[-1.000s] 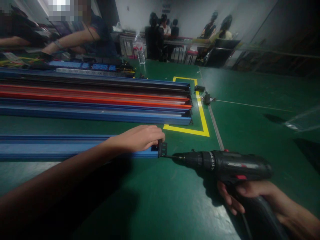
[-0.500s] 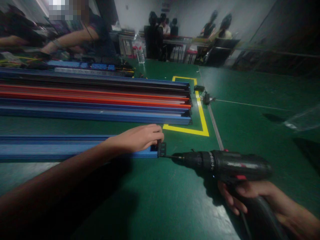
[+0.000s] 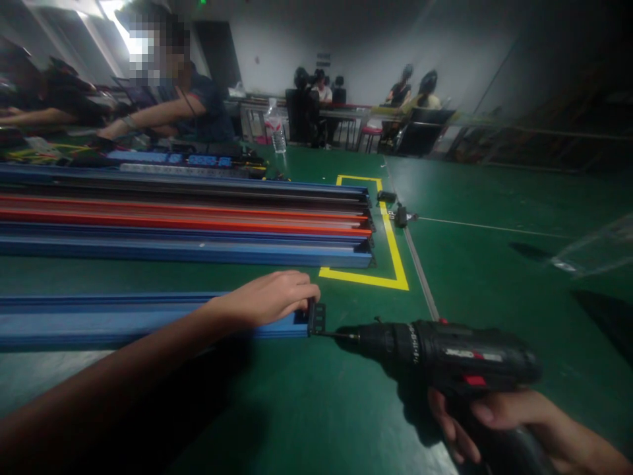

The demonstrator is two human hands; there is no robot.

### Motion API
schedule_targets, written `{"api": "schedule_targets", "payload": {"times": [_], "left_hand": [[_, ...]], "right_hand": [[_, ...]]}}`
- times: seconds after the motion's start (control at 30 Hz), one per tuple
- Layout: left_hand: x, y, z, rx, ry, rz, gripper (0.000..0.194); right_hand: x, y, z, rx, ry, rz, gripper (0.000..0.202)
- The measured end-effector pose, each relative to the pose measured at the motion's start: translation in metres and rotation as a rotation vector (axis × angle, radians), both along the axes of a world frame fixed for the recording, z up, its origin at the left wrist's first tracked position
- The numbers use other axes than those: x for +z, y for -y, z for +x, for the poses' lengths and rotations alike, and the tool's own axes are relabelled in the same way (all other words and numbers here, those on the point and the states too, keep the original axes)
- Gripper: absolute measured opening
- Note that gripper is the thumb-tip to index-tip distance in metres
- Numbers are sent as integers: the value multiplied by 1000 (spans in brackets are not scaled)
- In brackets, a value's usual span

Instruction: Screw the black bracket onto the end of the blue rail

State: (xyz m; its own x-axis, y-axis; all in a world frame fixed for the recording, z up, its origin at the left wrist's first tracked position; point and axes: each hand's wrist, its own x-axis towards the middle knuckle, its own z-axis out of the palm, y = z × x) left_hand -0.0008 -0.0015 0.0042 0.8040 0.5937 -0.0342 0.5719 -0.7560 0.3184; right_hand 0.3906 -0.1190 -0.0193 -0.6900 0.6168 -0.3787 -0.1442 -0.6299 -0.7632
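A long blue metal rail point(image 3: 109, 320) lies across the green table in front of me. My left hand point(image 3: 270, 298) rests on its right end, fingers curled over a small black end bracket point(image 3: 317, 318). My right hand point(image 3: 487, 422) grips the handle of a black cordless drill point(image 3: 445, 353). The drill's bit points left and touches the lower part of the bracket.
Behind the rail lies a stack of several long blue, red and black rails point(image 3: 198, 224), ending by a yellow tape rectangle point(image 3: 390, 254). Small black parts point(image 3: 398, 212) lie beyond it. A water bottle point(image 3: 275, 128) stands farther back. A person point(image 3: 173, 112) works at the far left; others sit at distant tables.
The view has tipped up a little, so everything sits lower in frame. Hands, drill and bracket keep the same positions relative to one another.
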Motion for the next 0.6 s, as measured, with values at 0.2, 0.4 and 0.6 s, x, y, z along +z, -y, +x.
{"api": "schedule_targets", "payload": {"times": [0.2,0.4,0.6], "left_hand": [[1,2,-3,-1,38,-30,18],[6,6,0,3,53,-74,17],[7,18,0,-6,52,-120,19]], "right_hand": [[-4,6,-4,-90,-143,-98,36],[-3,5,-3,-67,-140,-81,39],[-6,9,6,-38,-77,-86,39]]}}
